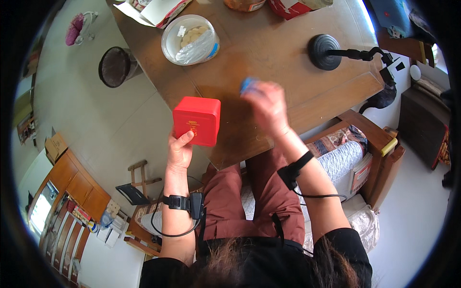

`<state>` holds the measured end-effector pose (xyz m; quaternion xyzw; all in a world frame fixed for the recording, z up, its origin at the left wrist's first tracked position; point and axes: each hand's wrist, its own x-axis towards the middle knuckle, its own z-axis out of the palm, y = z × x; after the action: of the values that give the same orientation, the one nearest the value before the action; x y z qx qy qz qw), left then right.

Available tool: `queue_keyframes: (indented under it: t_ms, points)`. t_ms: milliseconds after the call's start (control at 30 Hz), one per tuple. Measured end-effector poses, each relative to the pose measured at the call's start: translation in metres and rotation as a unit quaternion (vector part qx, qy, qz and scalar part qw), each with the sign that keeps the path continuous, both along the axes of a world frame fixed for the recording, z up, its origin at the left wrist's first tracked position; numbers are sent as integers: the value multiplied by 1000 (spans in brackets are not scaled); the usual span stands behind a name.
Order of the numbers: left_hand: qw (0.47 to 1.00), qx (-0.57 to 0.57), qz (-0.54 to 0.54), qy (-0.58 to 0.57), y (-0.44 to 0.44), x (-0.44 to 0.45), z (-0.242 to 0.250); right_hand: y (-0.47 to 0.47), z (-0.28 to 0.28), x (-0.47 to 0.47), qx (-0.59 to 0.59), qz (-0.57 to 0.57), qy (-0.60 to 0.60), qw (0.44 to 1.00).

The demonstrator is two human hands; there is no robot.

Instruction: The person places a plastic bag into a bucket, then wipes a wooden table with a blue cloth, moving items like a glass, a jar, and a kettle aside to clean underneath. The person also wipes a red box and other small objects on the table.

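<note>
My left hand [182,147] grips a red square box [197,120] by its lower edge, with the thumb pressed on the face that bears gold printing. The box is held up near the table's left edge. My right hand [268,104] is blurred over the wooden table [273,61], to the right of the box. Its fingers are closed on a small blue object [248,84], too blurred to name. Beyond my hands stands a round clear plastic tub [172,48], with pale round pieces [194,36] and a crumpled clear wrapper [196,48] inside.
A black round-based stand [324,52] reaches its arm over the table's right edge. Open packaging [158,12], a jar [245,4] and a red packet [288,8] lie along the far side. A dark waste bin [115,66] stands on the floor at left.
</note>
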<state>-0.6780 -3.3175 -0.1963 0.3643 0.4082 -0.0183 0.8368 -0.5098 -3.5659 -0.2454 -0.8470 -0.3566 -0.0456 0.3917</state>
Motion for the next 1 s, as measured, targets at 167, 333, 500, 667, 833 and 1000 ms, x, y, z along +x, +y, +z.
queue_keyframes:
  t_ms: [167,333,500,667,833,1000]
  points:
    - [999,-25,-18,9,-18,20,-10,-31,1,169,-195,-312,-211,905]
    - [998,-47,-46,15,-26,39,-3,-4,-35,172,-363,-326,-197,850]
    - [994,-64,-87,-20,-25,61,4,7,-22,-24,-161,-165,-46,972]
    - [991,-21,-132,-17,-56,105,3,-19,5,-124,-116,-85,58,988]
    - [983,32,-179,26,-91,174,-3,-98,27,-44,-46,-208,-10,977]
    - [967,127,-218,31,-111,205,-12,-237,0,65,-7,-349,-9,937]
